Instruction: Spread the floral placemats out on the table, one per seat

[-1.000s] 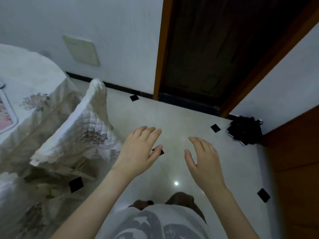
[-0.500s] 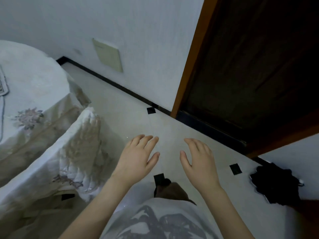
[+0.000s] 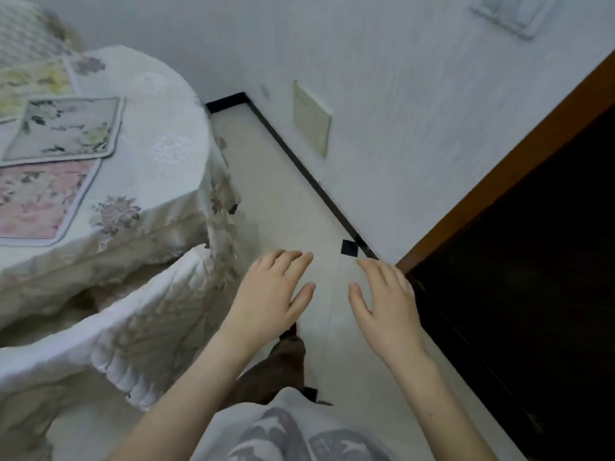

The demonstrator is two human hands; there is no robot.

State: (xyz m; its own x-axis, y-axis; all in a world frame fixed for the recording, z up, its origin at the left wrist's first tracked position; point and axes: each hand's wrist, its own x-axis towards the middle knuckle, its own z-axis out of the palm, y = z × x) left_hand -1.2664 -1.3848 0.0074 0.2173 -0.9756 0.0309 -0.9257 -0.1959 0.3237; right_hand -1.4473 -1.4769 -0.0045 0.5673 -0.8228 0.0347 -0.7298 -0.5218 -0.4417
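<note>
**Placemats lie on the desk while both hands hover empty beside it**

Placemats rest flat on the round desk (image 3: 159, 161), up and to the left of the hands. On both hands the fingers are loosely spread and hold nothing. The left hand (image 3: 271, 294) hangs palm down over the pale floor (image 3: 283, 201), just right of the quilted chair back (image 3: 133, 327) pushed against the desk. The right hand (image 3: 387, 302) hovers beside it, apart from it, with its fingers (image 3: 372, 271) pointing toward the dark skirting (image 3: 299, 161) along the wall.

On the desk, the grey placemat (image 3: 66, 128) overlaps the top edge of the pink placemat (image 3: 36, 201), which lies nearer the desk's front rim. A yellow-green placemat (image 3: 33, 83) sits behind the grey one, and its far edge is blurred, so whether the two touch is hard to say. A white embroidered tablecloth (image 3: 166, 207) covers the desk and drapes down its side.

A small black square (image 3: 349, 248) marks the floor just beyond the fingertips, right of the desk. Farther right of the desk, an orange-brown door frame (image 3: 499, 174) borders a dark doorway (image 3: 549, 261). A cream wall plate (image 3: 311, 119) is fixed to the wall between desk and frame.
</note>
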